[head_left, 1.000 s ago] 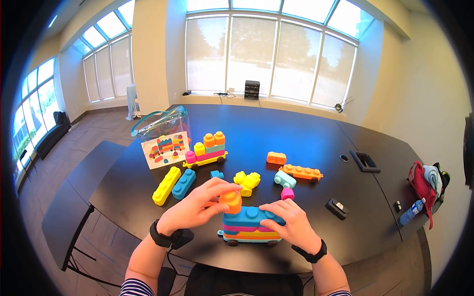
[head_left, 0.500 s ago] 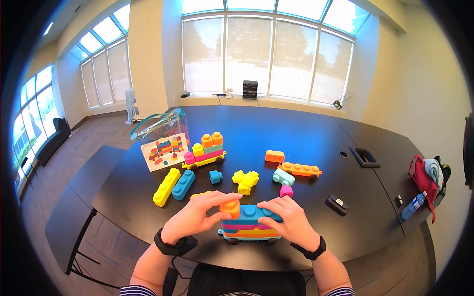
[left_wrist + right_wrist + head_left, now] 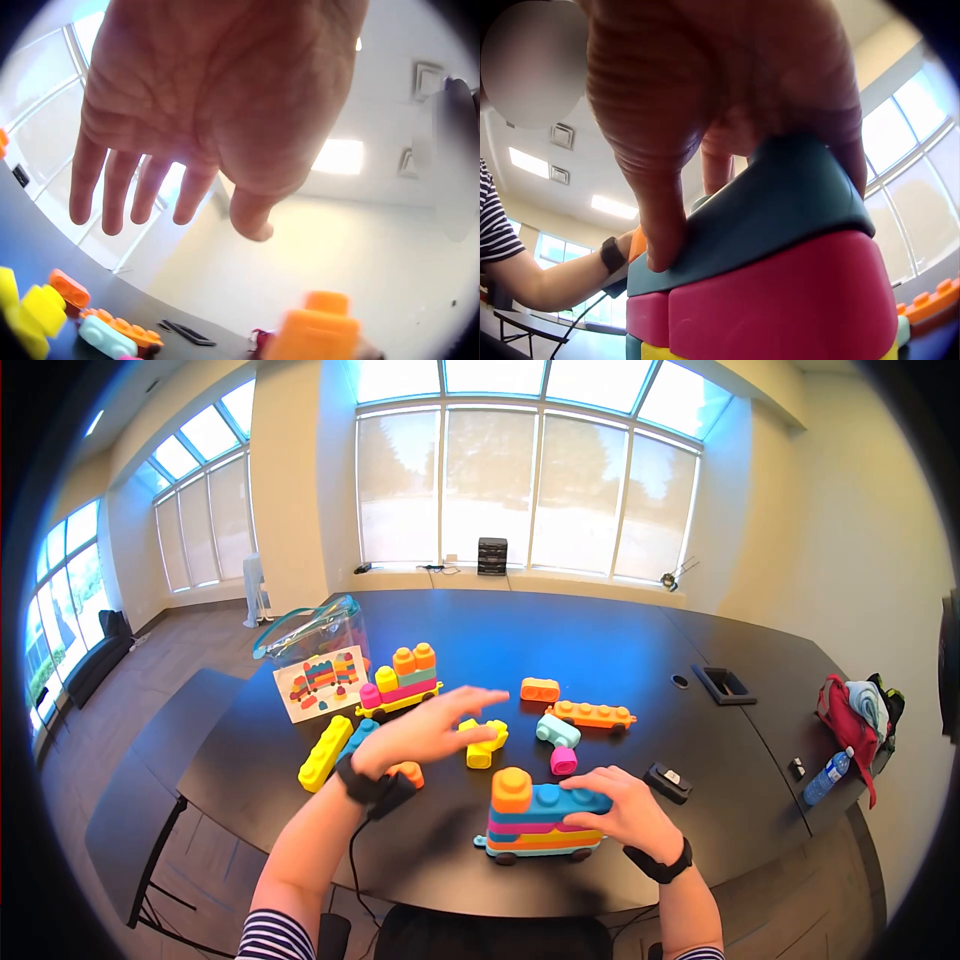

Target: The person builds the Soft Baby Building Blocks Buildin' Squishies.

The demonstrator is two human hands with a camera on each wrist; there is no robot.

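Observation:
A stacked toy train car stands on the table near me, on a light blue wheeled base [image 3: 540, 852]. Its top layer is a long blue brick [image 3: 560, 798], above magenta bricks [image 3: 780, 300] and lower coloured layers. On the blue brick's left end sits an orange brick [image 3: 511, 790]. My right hand [image 3: 632, 812] grips the blue brick's right part, with thumb [image 3: 664, 232] on the near side and fingers over the far side. My left hand [image 3: 425, 732] hovers over the table left of the car, fingers straight and nothing held. Yellow bricks [image 3: 482, 752] lie partly behind it.
Beyond are another built car [image 3: 400, 685], a picture card [image 3: 322, 682] and a clear bag [image 3: 340, 625]. A yellow bar [image 3: 325, 753] lies left; an orange wheeled base [image 3: 594, 715], pale blue brick [image 3: 557, 732] and magenta brick [image 3: 564, 761] lie beyond the right hand.
My left hand has let go of the orange brick, now on the blue brick's left end, and moved away up and to the left. My right hand stays on the blue brick.

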